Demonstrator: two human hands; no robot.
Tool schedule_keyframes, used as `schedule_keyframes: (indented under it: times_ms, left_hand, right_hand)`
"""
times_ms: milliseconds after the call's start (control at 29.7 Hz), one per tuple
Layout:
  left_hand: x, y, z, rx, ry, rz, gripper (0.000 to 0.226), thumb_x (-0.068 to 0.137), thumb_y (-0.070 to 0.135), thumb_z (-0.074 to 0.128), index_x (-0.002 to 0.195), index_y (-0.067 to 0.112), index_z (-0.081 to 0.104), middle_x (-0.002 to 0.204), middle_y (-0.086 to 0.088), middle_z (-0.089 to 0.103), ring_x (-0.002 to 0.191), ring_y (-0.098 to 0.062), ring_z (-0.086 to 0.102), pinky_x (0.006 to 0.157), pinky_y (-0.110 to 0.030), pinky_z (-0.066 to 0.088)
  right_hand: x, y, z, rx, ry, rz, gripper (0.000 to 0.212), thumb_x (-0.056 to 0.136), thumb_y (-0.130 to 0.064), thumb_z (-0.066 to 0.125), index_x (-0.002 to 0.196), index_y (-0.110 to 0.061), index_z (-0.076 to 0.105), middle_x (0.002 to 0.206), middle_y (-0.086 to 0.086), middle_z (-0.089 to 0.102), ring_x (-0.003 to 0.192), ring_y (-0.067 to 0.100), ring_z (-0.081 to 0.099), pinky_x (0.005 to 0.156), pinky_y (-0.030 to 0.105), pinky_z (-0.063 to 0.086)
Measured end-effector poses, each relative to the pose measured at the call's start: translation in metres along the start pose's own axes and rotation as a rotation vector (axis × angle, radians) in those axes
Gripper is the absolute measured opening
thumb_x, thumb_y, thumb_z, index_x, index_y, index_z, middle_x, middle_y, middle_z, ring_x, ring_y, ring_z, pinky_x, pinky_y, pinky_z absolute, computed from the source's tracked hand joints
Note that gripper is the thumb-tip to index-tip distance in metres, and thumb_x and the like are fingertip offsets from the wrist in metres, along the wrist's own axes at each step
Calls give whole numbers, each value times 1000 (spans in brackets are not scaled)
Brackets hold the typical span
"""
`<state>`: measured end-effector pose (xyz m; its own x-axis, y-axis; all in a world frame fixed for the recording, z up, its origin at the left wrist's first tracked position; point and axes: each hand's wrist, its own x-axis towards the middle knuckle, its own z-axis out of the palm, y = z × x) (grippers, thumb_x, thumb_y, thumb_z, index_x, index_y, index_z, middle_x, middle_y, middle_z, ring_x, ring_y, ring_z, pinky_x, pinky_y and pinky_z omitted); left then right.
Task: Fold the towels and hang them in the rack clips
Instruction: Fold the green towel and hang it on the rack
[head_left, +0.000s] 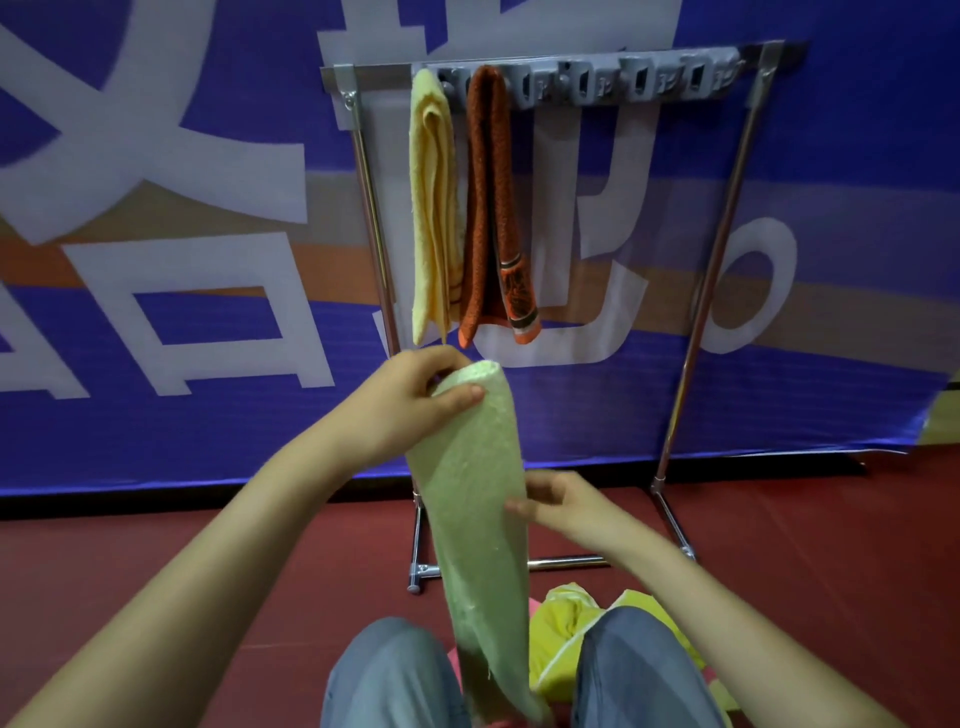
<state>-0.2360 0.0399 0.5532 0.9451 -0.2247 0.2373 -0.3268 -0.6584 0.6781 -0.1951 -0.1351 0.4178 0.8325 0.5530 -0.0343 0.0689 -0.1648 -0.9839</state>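
A pale green towel (475, 499), folded lengthwise into a long strip, hangs in front of me. My left hand (415, 400) is shut on its folded top end. My right hand (558, 506) pinches its right edge about halfway down. The strip's lower end drops between my knees. Ahead stands a metal rack (727, 208) with a grey bar of clips (618, 78) across its top. A yellow towel (431, 208) hangs from the leftmost clip and an orange towel (491, 208) hangs beside it. The clips further right hold nothing.
A heap of yellow-green and pink towels (566, 629) lies on the red floor (156, 597) by my knees. A blue banner with large white characters (156, 260) stands right behind the rack. The rack's base bar (561, 561) crosses the floor near my right hand.
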Motion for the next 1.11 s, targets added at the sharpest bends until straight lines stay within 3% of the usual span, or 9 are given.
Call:
schedule_keyframes:
  times_ms: [168,303,471,572,640,741,842,909,1111]
  left_hand:
    - [0,5,-23,15,127,27,11,87,20,54,86,10,59,70,4,53,61,0,49,55,-11,39]
    - [-1,8,-37,100,165,36,12,86,21,56,88,10,61,69,6,54,59,0,49,54,-9,39]
    - [-10,-11,-43,298,199,-70,18,86,21,56,98,8,59,79,2,56,73,-10,52,64,-18,42]
    - [-17,-29,-34,472,96,-201,24,88,21,53,108,9,56,98,-7,60,88,-21,55,74,-31,46]
    - [-22,-39,-21,487,40,-249,25,88,17,51,113,11,54,110,-8,60,97,-21,55,83,-32,46]
    - [-24,-44,7,220,-127,-221,32,89,19,52,121,18,52,125,3,54,113,-13,51,94,-23,40]
    - [-24,-33,31,-121,-253,-165,21,91,23,48,110,25,57,114,7,61,104,-5,58,91,-19,45]
    - [-23,-27,41,-305,-246,-138,18,91,21,46,103,21,60,101,6,64,95,-1,60,85,-15,47]
    - [-18,-22,47,-383,-225,-94,27,83,40,54,86,14,62,80,1,63,75,-6,58,72,-22,47]
  right_hand:
    - [7,35,11,-28,-41,98,26,85,1,55,110,11,56,85,-8,66,67,-15,59,72,9,47]
    - [10,47,22,-9,-43,85,19,87,-2,54,102,5,61,90,4,64,69,-10,59,73,13,47]
    - [5,37,23,80,-68,99,14,88,-3,51,89,-9,63,63,-18,69,66,-9,61,66,11,48]
    - [0,20,17,50,-107,43,10,88,-13,54,81,-15,61,65,-15,66,66,-7,57,65,12,45]
    - [-1,5,13,35,-135,5,9,83,-22,56,80,-15,61,70,-13,63,66,-5,55,64,13,43]
    - [-2,-21,7,46,-193,-16,10,85,-22,56,80,-17,64,70,-11,65,67,0,57,64,16,44]
    - [-5,-46,0,23,-258,-28,26,78,-35,59,86,-12,66,83,3,64,79,15,57,71,26,43]
    - [-9,-58,-7,49,-296,-20,20,81,-28,55,87,-14,67,80,-4,67,76,9,61,72,19,47]
    - [-22,-74,-21,102,-341,7,22,89,-14,50,75,-20,65,65,-11,68,64,-1,62,61,11,46]
